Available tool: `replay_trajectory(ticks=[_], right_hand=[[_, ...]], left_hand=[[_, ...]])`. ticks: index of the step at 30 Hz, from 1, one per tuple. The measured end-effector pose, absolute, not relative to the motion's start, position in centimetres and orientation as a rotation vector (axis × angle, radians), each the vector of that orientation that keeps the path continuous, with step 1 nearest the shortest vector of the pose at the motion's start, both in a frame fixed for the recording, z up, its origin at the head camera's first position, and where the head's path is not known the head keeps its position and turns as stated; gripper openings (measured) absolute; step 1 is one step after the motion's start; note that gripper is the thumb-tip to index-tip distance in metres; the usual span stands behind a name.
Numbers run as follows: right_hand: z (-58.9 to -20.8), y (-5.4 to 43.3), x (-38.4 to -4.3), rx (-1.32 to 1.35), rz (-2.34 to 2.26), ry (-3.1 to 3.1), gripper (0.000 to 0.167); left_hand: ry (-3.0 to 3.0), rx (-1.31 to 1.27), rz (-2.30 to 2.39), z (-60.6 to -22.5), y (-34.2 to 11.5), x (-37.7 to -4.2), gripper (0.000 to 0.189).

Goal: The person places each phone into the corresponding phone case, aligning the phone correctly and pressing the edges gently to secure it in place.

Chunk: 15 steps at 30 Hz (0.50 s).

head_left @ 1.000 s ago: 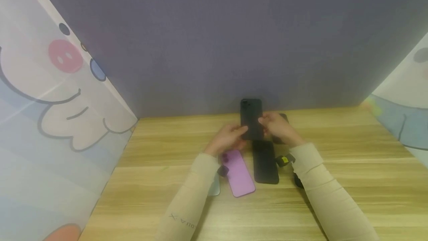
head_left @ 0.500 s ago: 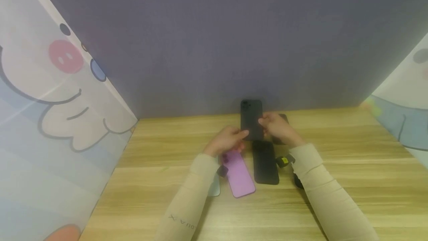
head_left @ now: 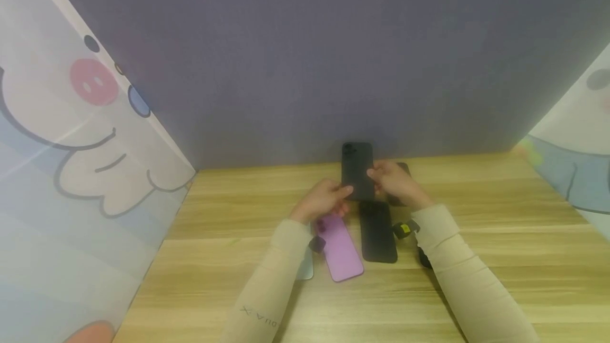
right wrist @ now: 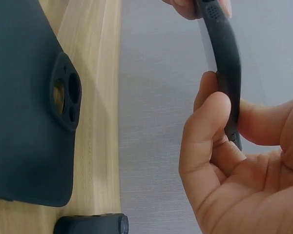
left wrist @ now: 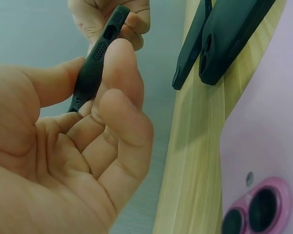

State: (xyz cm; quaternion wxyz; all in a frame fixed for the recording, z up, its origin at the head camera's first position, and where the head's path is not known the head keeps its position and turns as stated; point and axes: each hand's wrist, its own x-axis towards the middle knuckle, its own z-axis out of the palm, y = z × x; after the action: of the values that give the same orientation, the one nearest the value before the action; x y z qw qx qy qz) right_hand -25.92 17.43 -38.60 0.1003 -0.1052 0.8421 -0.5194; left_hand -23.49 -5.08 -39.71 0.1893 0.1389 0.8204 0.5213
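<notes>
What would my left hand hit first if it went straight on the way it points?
Beyond the dark case it pinches, your left hand would probably meet your right hand, gripping the case's opposite edge; depth is hard to judge.

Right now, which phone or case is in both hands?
The raised black one, pinched by left hand and right hand; the pink one and the black one beside it lie on the table.

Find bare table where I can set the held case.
Bare: table right of the right sleeve; left of the left sleeve, to the cartoon wall; and between the sleeves, nearer than the pink phone. Crowded: just nearer than the held case, where the pink phone and black case lie.
</notes>
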Motion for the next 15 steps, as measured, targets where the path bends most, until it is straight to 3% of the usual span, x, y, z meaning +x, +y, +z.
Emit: replay_trajectory(ticks=[15], right_hand=[[-38.76, 17.39, -26.01, -0.290, -1.511, 2.512, 0.018]], left_hand=[[2.260, 0.392, 1.500, -39.97, -5.21, -23.76, 0.045]])
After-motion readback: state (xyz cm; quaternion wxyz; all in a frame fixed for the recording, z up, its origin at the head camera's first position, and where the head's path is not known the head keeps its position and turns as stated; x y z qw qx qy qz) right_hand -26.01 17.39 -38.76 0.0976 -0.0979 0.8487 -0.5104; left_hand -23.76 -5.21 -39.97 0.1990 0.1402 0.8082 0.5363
